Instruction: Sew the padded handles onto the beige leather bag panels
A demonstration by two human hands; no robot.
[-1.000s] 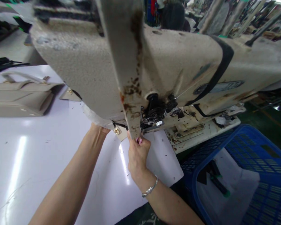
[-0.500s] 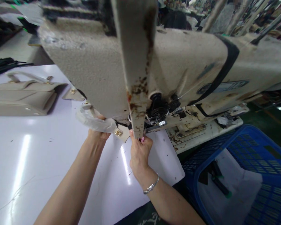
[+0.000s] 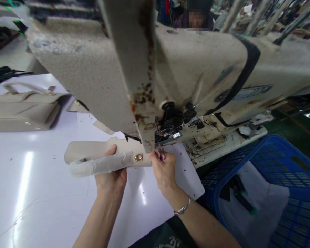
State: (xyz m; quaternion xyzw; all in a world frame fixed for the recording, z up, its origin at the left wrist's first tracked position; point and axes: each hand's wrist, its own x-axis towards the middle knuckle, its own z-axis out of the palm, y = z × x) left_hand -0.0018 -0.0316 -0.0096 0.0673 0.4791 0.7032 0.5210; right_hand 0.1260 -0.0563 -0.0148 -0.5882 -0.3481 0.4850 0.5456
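Note:
My left hand (image 3: 111,175) is closed on a beige leather bag flap (image 3: 89,150), thumb on top and fingers beneath. Along the flap's near edge runs a handle wrapped in white film (image 3: 100,166), ending at a gold metal fitting (image 3: 137,157). My right hand (image 3: 164,168) is closed at the flap's right end, below the needle area, with small pink-handled thread snips (image 3: 161,156) in its fingers. Whether its fingertips also pinch the flap is hard to tell. The head of a beige sewing machine (image 3: 93,75) hangs over both hands and hides the needle.
A finished-looking beige handbag (image 3: 23,110) lies at the left on the white table (image 3: 46,186). Another beige piece (image 3: 77,106) with a gold fitting lies beside it. At the right stands a blue plastic basket (image 3: 274,144) holding dark, green-tipped items. A person is behind the machine.
The flap has come out from under the machine towards me and now lies flat in view, handle along the near side. My left hand has turned and moved right; my right hand has shifted slightly right.

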